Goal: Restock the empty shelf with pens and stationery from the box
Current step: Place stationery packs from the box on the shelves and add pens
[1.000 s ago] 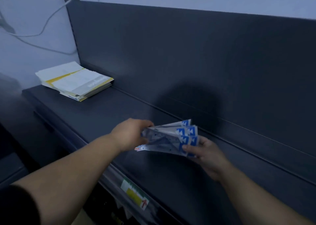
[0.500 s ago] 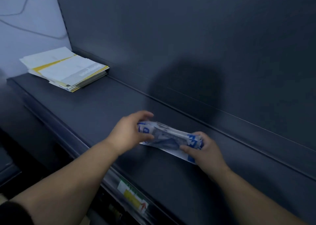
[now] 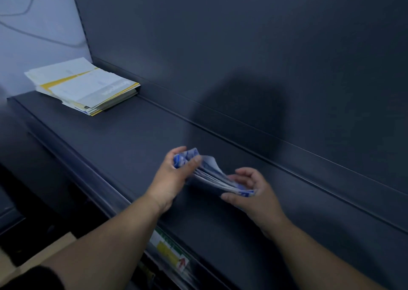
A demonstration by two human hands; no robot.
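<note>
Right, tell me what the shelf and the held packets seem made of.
Shelf: probably painted sheet metal, dark matte grey, with crisp folded edges. Packets: thin flexible film or card, blue-and-white print; they bend and fan out, but blur leaves it open.

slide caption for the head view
Left hand and right hand hold blue packets at the shelf; paper stack far left.

Blue-white packets [image 3: 212, 175] fanned above dark shelf [image 3: 123, 135]
</note>
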